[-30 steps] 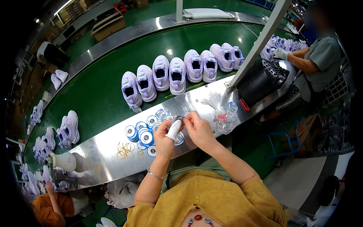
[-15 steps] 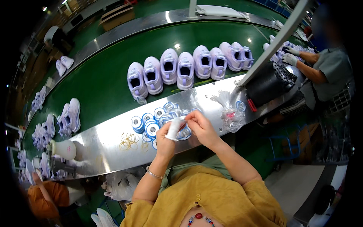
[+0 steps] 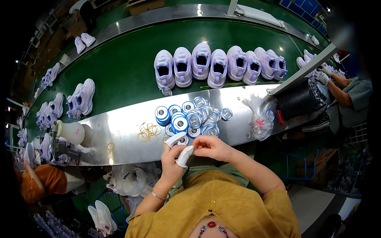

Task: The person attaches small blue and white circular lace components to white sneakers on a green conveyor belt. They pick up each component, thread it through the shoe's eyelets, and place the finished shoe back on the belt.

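Head view puts both our bare hands low in the middle, at the near edge of the metal bench. Our left hand wears two white sheaths: the upper sheath slants with its tip up and to the right, and the lower sheath runs the same way more steeply, its tip toward our right hand. Our right fingers are bunched beside that tip; whether either hand is gripping anything between them, we cannot tell.

Just beyond lies a heap of round blue-rimmed tags, with yellow rubber bands to its left. Eight lilac shoes stand on the green belt, toes away from us and heels our way.

A clear bag on the right holds pale, thin strands, spread at its far end. The black bin beyond it has patterned cloth at its rim, but we cannot see inside. We cannot make out what fills the whitish tub on the left. Our fingertips partly hide one another, and the co-worker at right is partly lost in the dark rim.
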### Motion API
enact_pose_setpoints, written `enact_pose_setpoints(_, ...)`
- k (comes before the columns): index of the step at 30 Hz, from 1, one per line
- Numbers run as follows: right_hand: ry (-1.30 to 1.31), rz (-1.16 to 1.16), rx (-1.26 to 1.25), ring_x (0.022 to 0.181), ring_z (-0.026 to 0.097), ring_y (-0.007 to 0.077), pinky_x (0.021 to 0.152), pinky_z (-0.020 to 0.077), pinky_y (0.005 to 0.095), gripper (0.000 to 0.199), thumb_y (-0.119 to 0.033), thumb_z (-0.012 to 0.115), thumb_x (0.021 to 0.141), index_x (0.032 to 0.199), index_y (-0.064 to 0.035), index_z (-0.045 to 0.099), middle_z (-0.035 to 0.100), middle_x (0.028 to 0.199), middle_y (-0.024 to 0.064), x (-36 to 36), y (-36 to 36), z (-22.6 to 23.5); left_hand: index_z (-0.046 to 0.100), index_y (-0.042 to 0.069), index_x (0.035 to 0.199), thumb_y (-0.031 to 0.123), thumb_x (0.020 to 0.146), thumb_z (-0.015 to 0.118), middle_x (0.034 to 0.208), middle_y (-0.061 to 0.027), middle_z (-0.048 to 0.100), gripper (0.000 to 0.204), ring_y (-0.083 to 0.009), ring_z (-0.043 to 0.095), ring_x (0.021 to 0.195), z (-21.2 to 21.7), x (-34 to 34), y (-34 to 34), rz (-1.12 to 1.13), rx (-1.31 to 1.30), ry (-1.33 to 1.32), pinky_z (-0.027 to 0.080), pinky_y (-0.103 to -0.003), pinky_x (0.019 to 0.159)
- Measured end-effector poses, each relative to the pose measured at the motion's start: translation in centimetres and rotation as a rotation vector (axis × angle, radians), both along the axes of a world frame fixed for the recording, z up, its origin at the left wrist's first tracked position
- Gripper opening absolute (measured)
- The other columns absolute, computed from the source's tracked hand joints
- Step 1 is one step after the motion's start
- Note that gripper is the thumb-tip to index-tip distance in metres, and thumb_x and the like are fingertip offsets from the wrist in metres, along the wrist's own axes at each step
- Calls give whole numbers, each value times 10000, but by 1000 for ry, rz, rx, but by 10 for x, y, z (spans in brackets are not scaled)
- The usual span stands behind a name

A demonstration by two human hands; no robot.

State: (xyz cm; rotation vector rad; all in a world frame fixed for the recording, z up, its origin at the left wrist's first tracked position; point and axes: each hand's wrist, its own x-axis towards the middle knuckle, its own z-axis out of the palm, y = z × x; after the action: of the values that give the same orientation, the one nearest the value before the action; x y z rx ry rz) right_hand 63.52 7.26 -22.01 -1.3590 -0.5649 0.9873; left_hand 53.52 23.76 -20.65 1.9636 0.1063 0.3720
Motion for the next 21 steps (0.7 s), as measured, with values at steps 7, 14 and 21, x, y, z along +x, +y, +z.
enact_pose_setpoints(7,190,80,1,678,477,38,607,375,200,77,-114,612,852,870,-40,602,574,767,-27,15,15,8,675,56,886,100,746,733,1122,-133,578,158,-259,525,907,8,10,8,-5,214,-95,443,-336,786)
enact_pose_setpoints(14,124,-252,-186,621,469,46,539,345,209,182,-192,600,867,822,-24,653,563,680,-18,16,19,11,643,34,1020,58,805,651,1103,-140,593,217,-284,531,930,0,24,19,27,267,-191,418,-354,828)
enact_pose_setpoints(21,-91,-578,-287,558,495,112,499,377,284,316,-254,679,815,717,40,618,553,591,32,33,38,-27,589,39,1161,-27,750,596,1019,-168,572,416,-383,476,1003,-12,56,28,69,444,-84,411,-422,891)
